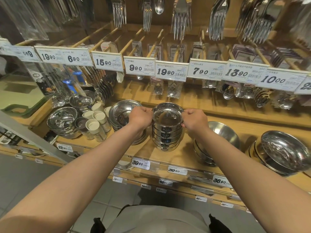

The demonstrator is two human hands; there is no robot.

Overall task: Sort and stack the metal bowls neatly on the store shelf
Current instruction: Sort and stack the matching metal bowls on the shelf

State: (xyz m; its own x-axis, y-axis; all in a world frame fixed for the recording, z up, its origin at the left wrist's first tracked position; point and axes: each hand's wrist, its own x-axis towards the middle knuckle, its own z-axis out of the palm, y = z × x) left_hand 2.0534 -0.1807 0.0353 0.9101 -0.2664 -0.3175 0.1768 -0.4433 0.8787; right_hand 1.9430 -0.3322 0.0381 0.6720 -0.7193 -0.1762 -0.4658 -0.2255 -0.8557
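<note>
From the head camera I see my left hand (140, 117) and right hand (195, 118) pinching the rim of the top bowl (167, 115) on a stack (166, 138) on the shelf (183, 157). The bowl looks hard, light and slippery, so I think holding both sides of the rim is best.

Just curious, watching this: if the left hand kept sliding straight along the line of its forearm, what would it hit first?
Probably the top bowl of the middle stack, whose rim the left hand already grips; beyond it, the shelf's wooden back ledge. Depth is hard to judge.
</note>
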